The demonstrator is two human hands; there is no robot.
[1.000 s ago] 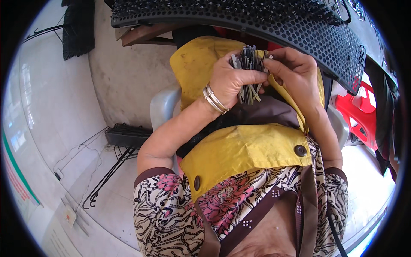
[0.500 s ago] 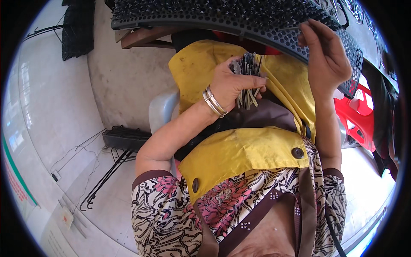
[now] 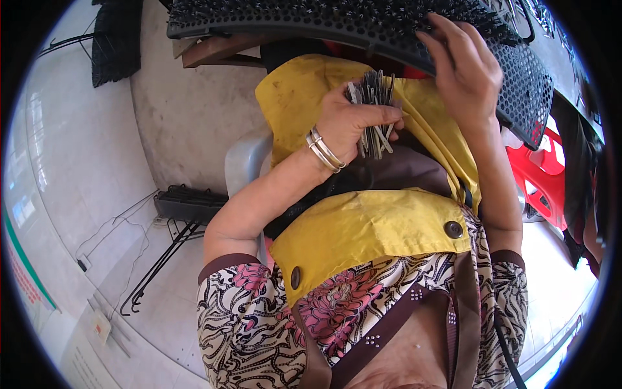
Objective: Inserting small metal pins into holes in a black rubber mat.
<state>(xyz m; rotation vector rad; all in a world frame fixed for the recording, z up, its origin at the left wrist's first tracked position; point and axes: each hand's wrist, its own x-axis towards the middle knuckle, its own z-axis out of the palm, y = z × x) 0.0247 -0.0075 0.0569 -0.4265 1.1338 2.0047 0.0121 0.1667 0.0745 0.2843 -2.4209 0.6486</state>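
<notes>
Far left, a pale wall [image 3: 74, 129] curves down the frame, and a dark bristly panel [image 3: 116, 45] hangs at the upper left. Below, in the left middle, there's a black rack [image 3: 189, 205], its thin rods running down to hooked ends, with loose wires [image 3: 133, 222] trailing beside it. Next comes a grey armrest [image 3: 249, 159], just past your left elbow, and now your patterned shirt [image 3: 243, 314], filling the bottom of the frame. Up your left forearm, silver bangles [image 3: 324, 149] circle the wrist, and here's your left hand [image 3: 350, 120], just above centre, fingers wrapped tight around a bundle of strips [image 3: 374, 117], thumb laid right across the front. The strips are thin, dark and silvery, fanning out above and below your grip. Your yellow apron [image 3: 369, 223] spreads behind and below them, one dark button [image 3: 453, 229] showing to the right. Across the top, the black tray [image 3: 525, 74] reaches from upper left to upper right, full of holes and packed with upright dark pieces [image 3: 311, 14]. And over its edge goes your right hand [image 3: 470, 74], upper right, thumb and forefinger at those pieces; whether they pinch anything, I cannot tell. Farther right, a red stool [image 3: 541, 170] and dark cloth [image 3: 578, 175] sit at the rim.
</notes>
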